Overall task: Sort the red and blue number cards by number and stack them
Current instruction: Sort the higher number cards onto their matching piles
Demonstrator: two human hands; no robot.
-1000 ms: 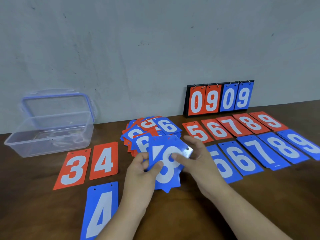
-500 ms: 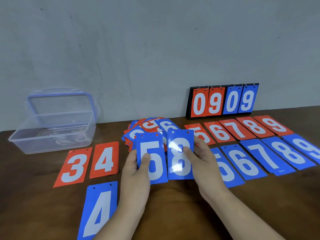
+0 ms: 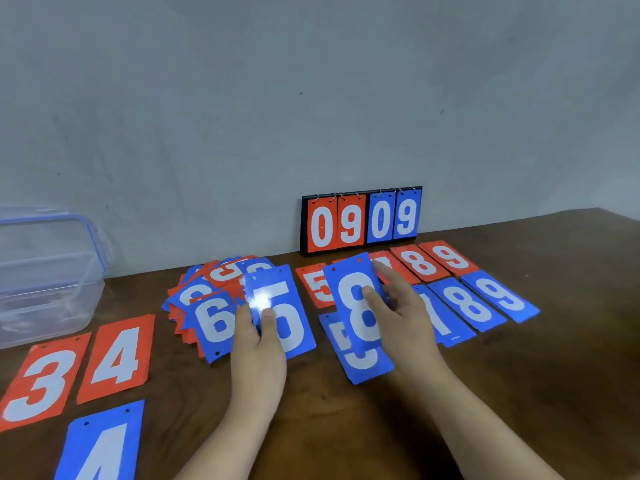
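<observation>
We pinched a blue 5 (image 3: 291, 325) in our left grip (image 3: 258, 351), thumb on its face, just beside the loose pile (image 3: 207, 296) at the middle of the desk (image 3: 519, 375). Our right grip (image 3: 405, 317) pinched a blue 8 (image 3: 351, 303), tilted over a flat blue 5 (image 3: 363, 365). The red row (image 3: 426, 265) and the blue row (image 3: 467, 303) ran toward the far right corner. Red 3 (image 3: 38, 379), red 4 (image 3: 117, 355) and blue 4 (image 3: 100, 445) lay near the left edge.
</observation>
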